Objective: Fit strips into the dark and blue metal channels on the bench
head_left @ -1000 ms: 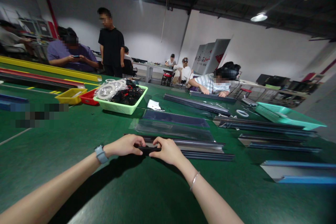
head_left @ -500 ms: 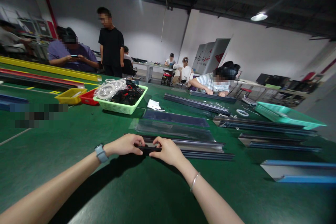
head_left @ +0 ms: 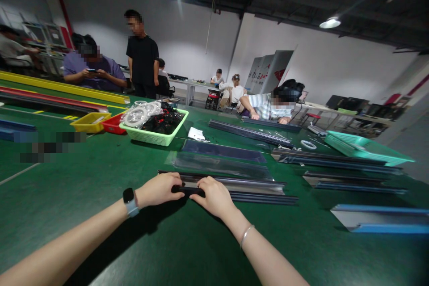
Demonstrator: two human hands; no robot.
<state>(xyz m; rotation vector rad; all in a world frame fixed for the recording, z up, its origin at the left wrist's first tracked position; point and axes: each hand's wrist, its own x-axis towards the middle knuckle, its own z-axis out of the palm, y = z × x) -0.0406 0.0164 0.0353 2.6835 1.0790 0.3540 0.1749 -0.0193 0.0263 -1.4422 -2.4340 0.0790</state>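
A long dark metal channel profile [head_left: 264, 197] with a pale inner face lies on the green table in front of me. Near its left end, my left hand [head_left: 162, 190] is closed, thumb and fingers around the front rail. Just to the right, my right hand [head_left: 214, 194] grips the same rail, thumb in front and fingers curled over the top. A small gap of black rail shows between the two thumbs. Whether a thin strip also sits under my fingers is hidden. Behind the profile are a clear plastic strip [head_left: 221, 164] and a dark purple-blue strip [head_left: 224, 149].
A light green basket [head_left: 150, 136] holds tape rolls and black parts, beside red [head_left: 114, 125] and yellow trays [head_left: 87, 123]. More profiles lie at right, including a blue-edged one [head_left: 392, 229]. A turquoise basket [head_left: 395, 157] stands behind them. Opposite, a person in a striped shirt [head_left: 268, 105] leans over another profile.
Both hands stay on the rail; my left wrist has turned a little, showing the watch face, and my right fingers have shifted slightly. The person opposite has moved an arm left.
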